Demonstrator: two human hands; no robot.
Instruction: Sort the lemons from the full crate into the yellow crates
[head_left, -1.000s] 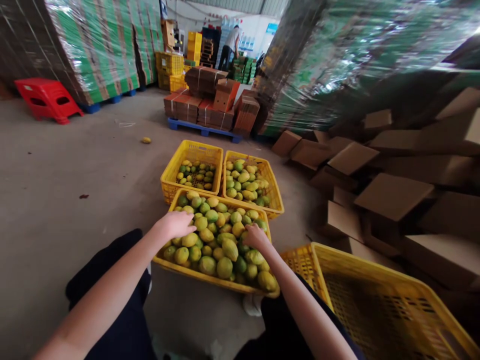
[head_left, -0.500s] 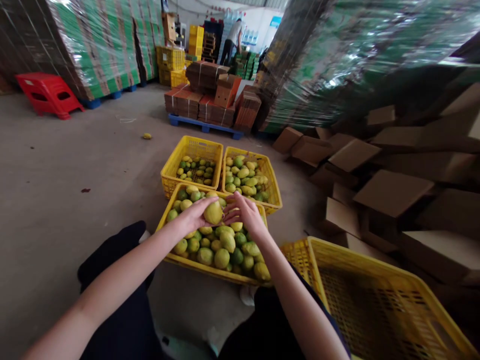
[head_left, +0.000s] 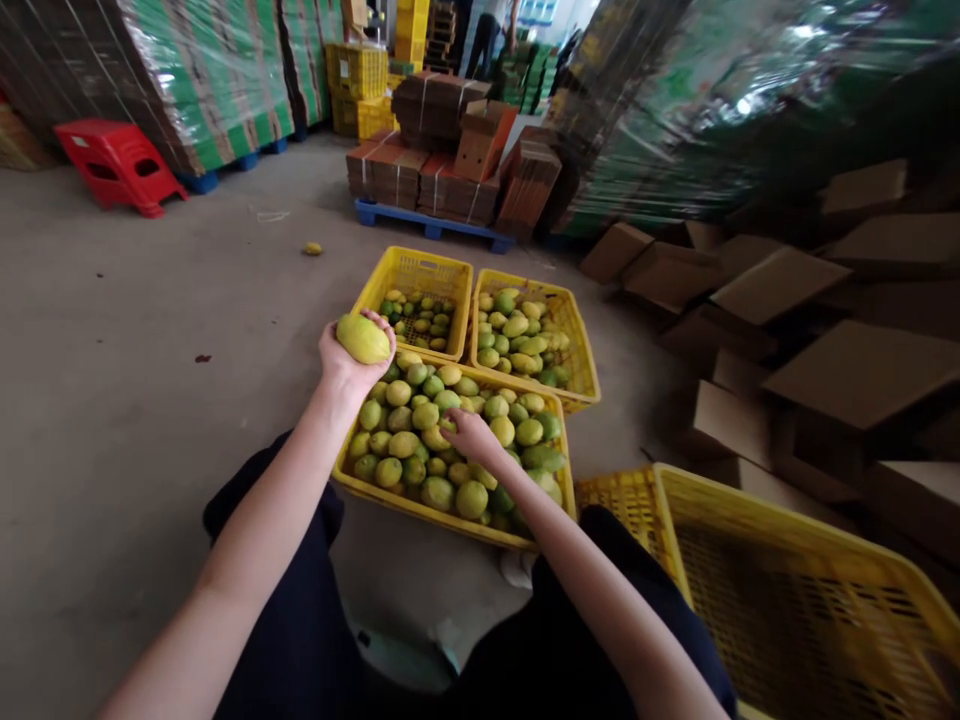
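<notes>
My left hand (head_left: 356,350) is wrapped round a large yellow-green lemon (head_left: 363,339), palm up, above the left side of the front yellow crate (head_left: 435,520). That crate is filled with lemons ranging from yellow to green. Over the middle of the pile is my right hand (head_left: 475,438), its fingers loosely bent and apart, the tips at a lemon (head_left: 448,424). Part of those fingers is hard to make out against the fruit.
Behind stand two more yellow crates, a left one (head_left: 412,256) with a few small lemons and a right one (head_left: 589,345) holding more. A large yellow crate (head_left: 810,545) is at right, beside cardboard boxes (head_left: 862,375). A red stool (head_left: 120,165) and one lemon (head_left: 312,249) are on the floor.
My left hand has moved left and up with the lemon, turning palm up. My right hand has dropped from beside that lemon down to the pile. The view has tilted downward.
</notes>
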